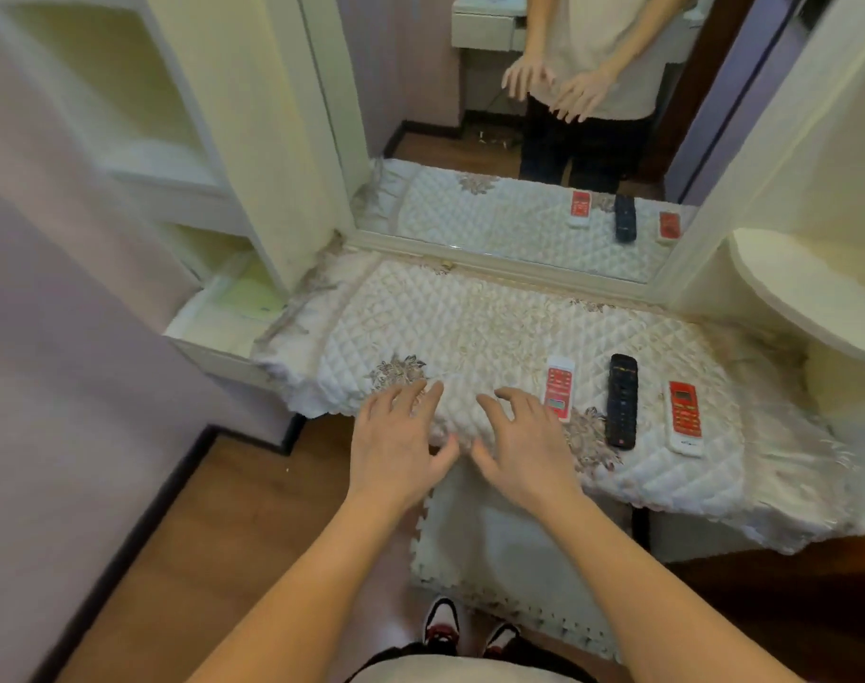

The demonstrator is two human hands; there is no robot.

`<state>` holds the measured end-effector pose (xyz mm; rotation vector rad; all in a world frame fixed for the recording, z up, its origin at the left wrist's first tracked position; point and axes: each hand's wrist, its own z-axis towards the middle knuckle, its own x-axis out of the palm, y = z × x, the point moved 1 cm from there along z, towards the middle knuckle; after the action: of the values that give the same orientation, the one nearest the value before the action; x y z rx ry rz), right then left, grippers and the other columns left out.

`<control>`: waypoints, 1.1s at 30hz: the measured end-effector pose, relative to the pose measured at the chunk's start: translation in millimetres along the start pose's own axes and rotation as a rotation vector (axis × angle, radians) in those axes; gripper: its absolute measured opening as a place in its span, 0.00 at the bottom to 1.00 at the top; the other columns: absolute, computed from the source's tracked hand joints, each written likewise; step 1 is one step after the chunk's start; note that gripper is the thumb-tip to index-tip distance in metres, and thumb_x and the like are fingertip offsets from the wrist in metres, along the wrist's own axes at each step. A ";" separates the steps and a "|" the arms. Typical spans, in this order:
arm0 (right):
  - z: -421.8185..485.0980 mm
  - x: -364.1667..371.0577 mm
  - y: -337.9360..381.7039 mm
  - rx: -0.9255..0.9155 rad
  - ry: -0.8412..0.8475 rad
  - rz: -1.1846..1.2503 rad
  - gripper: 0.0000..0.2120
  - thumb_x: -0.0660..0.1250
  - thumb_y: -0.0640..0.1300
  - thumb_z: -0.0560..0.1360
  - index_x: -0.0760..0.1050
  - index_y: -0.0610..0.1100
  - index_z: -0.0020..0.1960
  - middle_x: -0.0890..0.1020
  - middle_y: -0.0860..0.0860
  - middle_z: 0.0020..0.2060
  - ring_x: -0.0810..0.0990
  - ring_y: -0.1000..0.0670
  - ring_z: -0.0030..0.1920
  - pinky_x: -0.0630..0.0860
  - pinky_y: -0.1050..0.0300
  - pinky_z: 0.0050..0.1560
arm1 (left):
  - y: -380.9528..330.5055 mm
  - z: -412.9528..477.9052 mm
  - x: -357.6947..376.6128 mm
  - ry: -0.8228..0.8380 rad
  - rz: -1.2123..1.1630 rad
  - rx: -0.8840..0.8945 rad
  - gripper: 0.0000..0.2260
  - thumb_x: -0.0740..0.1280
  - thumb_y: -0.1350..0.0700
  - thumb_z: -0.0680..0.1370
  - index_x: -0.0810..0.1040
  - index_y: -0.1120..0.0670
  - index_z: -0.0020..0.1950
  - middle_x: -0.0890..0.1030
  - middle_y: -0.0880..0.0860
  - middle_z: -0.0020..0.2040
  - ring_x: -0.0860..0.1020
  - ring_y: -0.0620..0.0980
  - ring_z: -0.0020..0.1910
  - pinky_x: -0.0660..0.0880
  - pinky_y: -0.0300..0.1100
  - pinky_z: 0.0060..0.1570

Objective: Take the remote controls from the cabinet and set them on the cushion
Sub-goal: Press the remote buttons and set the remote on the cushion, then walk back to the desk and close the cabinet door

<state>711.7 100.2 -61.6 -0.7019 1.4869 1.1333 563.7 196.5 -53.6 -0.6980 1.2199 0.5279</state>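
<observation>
Quilted cushion (470, 327) below a mirror (519, 140) carries three remotes (622, 401) side by side, apparently delivered. Left hand (396, 446) and right hand (524, 446) hover near its front edge, fingers spread, holding nothing.

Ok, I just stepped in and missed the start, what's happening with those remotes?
A person stands at a quilted cushion in front of a mirror. Three remotes lie side by side on its right part: a small red and white remote, a black remote and a larger red and white remote. The left hand and right hand hover over the front edge, fingers spread, holding nothing.
</observation>
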 end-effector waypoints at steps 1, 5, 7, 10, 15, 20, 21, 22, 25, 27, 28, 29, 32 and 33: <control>6.3 4.2 13.7 -0.049 0.019 0.011 0.26 0.57 0.59 0.74 0.71 0.48 0.68 0.76 0.45 0.65 0.73 0.42 0.67 0.72 0.43 0.63 | 13.2 -6.9 -5.8 -0.006 0.019 -0.047 0.27 0.62 0.39 0.75 0.75 0.49 0.71 0.80 0.51 0.67 0.76 0.54 0.65 0.72 0.54 0.66; 21.9 19.8 63.2 -0.245 0.066 0.023 0.27 0.54 0.60 0.74 0.71 0.50 0.69 0.76 0.46 0.66 0.73 0.43 0.67 0.72 0.44 0.63 | 56.4 -43.4 -28.8 -0.040 0.095 -0.270 0.27 0.60 0.38 0.76 0.75 0.48 0.71 0.80 0.49 0.66 0.76 0.52 0.65 0.70 0.51 0.66; 23.9 24.7 83.9 -0.340 0.088 0.029 0.26 0.55 0.59 0.74 0.71 0.51 0.68 0.76 0.47 0.65 0.73 0.43 0.66 0.72 0.45 0.62 | 69.8 -65.1 -38.7 -0.072 0.119 -0.374 0.26 0.60 0.39 0.76 0.75 0.47 0.71 0.80 0.48 0.66 0.77 0.51 0.65 0.70 0.52 0.66; 21.9 30.7 106.9 -0.493 0.127 0.034 0.25 0.57 0.58 0.75 0.70 0.50 0.69 0.76 0.47 0.63 0.74 0.44 0.64 0.73 0.46 0.61 | 78.6 -99.0 -50.1 -0.112 0.145 -0.528 0.25 0.62 0.40 0.76 0.76 0.48 0.70 0.80 0.48 0.66 0.77 0.51 0.65 0.70 0.51 0.67; 1.4 36.9 129.9 -0.694 0.150 0.112 0.24 0.60 0.54 0.73 0.75 0.47 0.66 0.78 0.47 0.60 0.77 0.44 0.61 0.75 0.46 0.58 | 66.9 -158.6 -58.7 -0.139 0.166 -0.769 0.26 0.61 0.40 0.75 0.77 0.49 0.70 0.80 0.48 0.67 0.76 0.51 0.66 0.70 0.53 0.67; -29.9 44.7 150.6 -0.904 0.236 0.124 0.23 0.62 0.54 0.75 0.74 0.48 0.67 0.78 0.47 0.62 0.76 0.45 0.63 0.75 0.47 0.60 | 45.3 -218.1 -61.7 -0.189 0.192 -0.970 0.25 0.61 0.41 0.75 0.78 0.49 0.69 0.81 0.49 0.65 0.77 0.51 0.64 0.70 0.52 0.66; -37.7 46.8 157.1 -0.947 0.255 0.120 0.23 0.62 0.55 0.75 0.73 0.49 0.68 0.78 0.47 0.63 0.76 0.46 0.64 0.75 0.47 0.61 | 40.8 -231.3 -63.4 -0.202 0.206 -1.006 0.25 0.61 0.41 0.75 0.78 0.50 0.69 0.81 0.49 0.65 0.77 0.51 0.64 0.70 0.52 0.66; -45.7 48.7 164.0 -0.990 0.272 0.119 0.23 0.63 0.55 0.75 0.73 0.49 0.68 0.78 0.48 0.64 0.75 0.46 0.65 0.75 0.47 0.62 | 36.2 -244.6 -65.2 -0.214 0.218 -1.043 0.25 0.61 0.41 0.75 0.78 0.50 0.69 0.81 0.49 0.65 0.77 0.51 0.64 0.70 0.52 0.66; -72.6 54.8 190.4 -1.122 0.316 0.127 0.23 0.63 0.56 0.76 0.73 0.50 0.68 0.77 0.48 0.64 0.75 0.46 0.65 0.75 0.47 0.63 | 22.8 -289.2 -72.6 -0.231 0.252 -1.167 0.25 0.60 0.41 0.75 0.77 0.49 0.69 0.80 0.48 0.65 0.77 0.51 0.64 0.70 0.52 0.66; -93.6 57.4 212.1 -1.215 0.334 0.124 0.22 0.64 0.56 0.76 0.73 0.50 0.68 0.77 0.48 0.64 0.75 0.47 0.65 0.75 0.47 0.64 | 14.8 -321.7 -78.7 -0.232 0.273 -1.263 0.25 0.61 0.40 0.75 0.76 0.49 0.70 0.80 0.48 0.66 0.76 0.51 0.65 0.70 0.52 0.67; -104.6 58.3 223.5 -1.261 0.340 0.123 0.22 0.64 0.56 0.75 0.73 0.50 0.68 0.77 0.48 0.64 0.75 0.47 0.65 0.75 0.47 0.63 | 11.7 -338.1 -82.0 -0.232 0.284 -1.311 0.25 0.61 0.40 0.76 0.76 0.49 0.70 0.79 0.48 0.67 0.76 0.50 0.65 0.69 0.52 0.68; -116.1 59.3 235.1 -1.307 0.349 0.124 0.22 0.64 0.56 0.75 0.73 0.50 0.68 0.77 0.49 0.64 0.75 0.47 0.65 0.74 0.48 0.63 | 8.5 -354.8 -85.7 -0.236 0.295 -1.361 0.25 0.61 0.40 0.76 0.75 0.48 0.71 0.79 0.48 0.67 0.75 0.50 0.66 0.69 0.52 0.68; -153.0 61.8 268.0 -1.446 0.376 0.126 0.22 0.63 0.55 0.74 0.74 0.49 0.67 0.77 0.48 0.62 0.76 0.46 0.63 0.74 0.47 0.62 | -2.6 -404.2 -97.4 -0.266 0.344 -1.494 0.25 0.61 0.40 0.76 0.76 0.49 0.70 0.79 0.48 0.67 0.76 0.51 0.65 0.69 0.52 0.68; -166.4 62.8 278.3 -1.489 0.388 0.128 0.23 0.62 0.54 0.74 0.74 0.49 0.66 0.77 0.47 0.62 0.76 0.45 0.62 0.74 0.47 0.60 | -6.5 -420.2 -101.2 -0.273 0.363 -1.539 0.25 0.62 0.40 0.76 0.76 0.49 0.70 0.79 0.48 0.67 0.76 0.51 0.65 0.69 0.52 0.67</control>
<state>384.0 59.8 -51.6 -1.8960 0.7288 2.2582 264.2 -114.5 -32.5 -1.5917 0.4782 1.8586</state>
